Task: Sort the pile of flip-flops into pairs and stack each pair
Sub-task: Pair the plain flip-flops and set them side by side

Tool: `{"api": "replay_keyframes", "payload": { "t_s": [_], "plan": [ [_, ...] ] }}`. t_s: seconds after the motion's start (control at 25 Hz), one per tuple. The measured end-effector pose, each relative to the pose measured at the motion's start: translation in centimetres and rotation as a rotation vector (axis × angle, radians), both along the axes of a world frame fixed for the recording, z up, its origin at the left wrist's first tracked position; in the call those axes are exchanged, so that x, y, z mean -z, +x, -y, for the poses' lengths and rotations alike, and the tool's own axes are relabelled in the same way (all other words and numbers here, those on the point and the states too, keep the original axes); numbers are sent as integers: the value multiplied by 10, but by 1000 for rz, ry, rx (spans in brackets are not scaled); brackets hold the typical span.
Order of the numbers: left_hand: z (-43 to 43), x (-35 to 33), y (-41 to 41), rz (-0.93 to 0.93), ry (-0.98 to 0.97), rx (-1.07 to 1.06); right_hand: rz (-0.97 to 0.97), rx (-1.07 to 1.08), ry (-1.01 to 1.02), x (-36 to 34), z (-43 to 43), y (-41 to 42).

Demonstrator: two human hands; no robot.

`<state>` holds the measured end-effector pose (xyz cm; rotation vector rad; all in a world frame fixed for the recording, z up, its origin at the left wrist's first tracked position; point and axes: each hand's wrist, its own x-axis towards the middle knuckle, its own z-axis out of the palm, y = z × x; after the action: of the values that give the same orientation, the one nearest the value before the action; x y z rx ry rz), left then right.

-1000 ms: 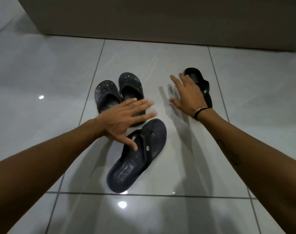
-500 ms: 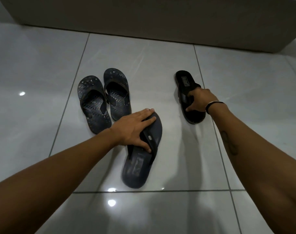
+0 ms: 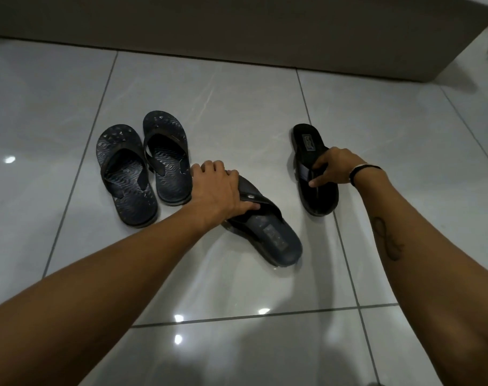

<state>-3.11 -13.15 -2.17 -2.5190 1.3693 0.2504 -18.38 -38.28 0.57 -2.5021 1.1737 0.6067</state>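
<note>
Two dark patterned flip-flops lie side by side on the floor at the left, the left one (image 3: 126, 174) and the right one (image 3: 167, 160). In the middle, my left hand (image 3: 217, 190) grips the strap end of a dark navy flip-flop (image 3: 273, 235), whose heel points to the lower right. To the right, my right hand (image 3: 332, 168) holds the strap of a black flip-flop (image 3: 312, 174) that lies flat with its heel away from me.
The floor is glossy light grey tile (image 3: 237, 107) with dark grout lines. A dark low wall or ledge (image 3: 237, 29) runs across the back. Ceiling lights reflect near the front of the floor.
My left hand has closed on the navy flip-flop and swung it, so its heel now points lower right. My right hand has stayed on the black flip-flop's strap.
</note>
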Motion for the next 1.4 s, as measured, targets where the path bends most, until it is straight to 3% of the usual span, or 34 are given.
{"api": "replay_keyframes", "payload": {
  "t_s": [0.12, 0.24, 0.32, 0.48, 0.6, 0.8, 1.04, 1.16, 1.4],
  "plan": [
    [11, -5, -4, -32, 41, 28, -35, 21, -7, -6, 10, -10],
    [11, 1, 6, -337, 41, 330, 12, -15, 32, -1, 14, -21],
    [7, 7, 9, -422, 83, 433, 46, -6, 87, 4, 16, -29],
    [6, 15, -16, -181, -84, 236, 31, 0, 82, 3, 22, -34],
    [16, 13, -30, -73, -83, 73, -24, -27, 59, -1, 20, -31],
    [14, 27, -18, -207, -251, -44, -39, -70, 57, -3, 10, -35],
    [28, 32, 6, -403, -423, -338, -22, -103, 53, -3, 1, -31],
    [23, 29, 6, -609, -489, -277, 24, -63, 52, -2, -3, -33],
    [41, 28, 3, -671, -143, -116, -26, -104, 105, 4, -13, -23]
  ]
}}
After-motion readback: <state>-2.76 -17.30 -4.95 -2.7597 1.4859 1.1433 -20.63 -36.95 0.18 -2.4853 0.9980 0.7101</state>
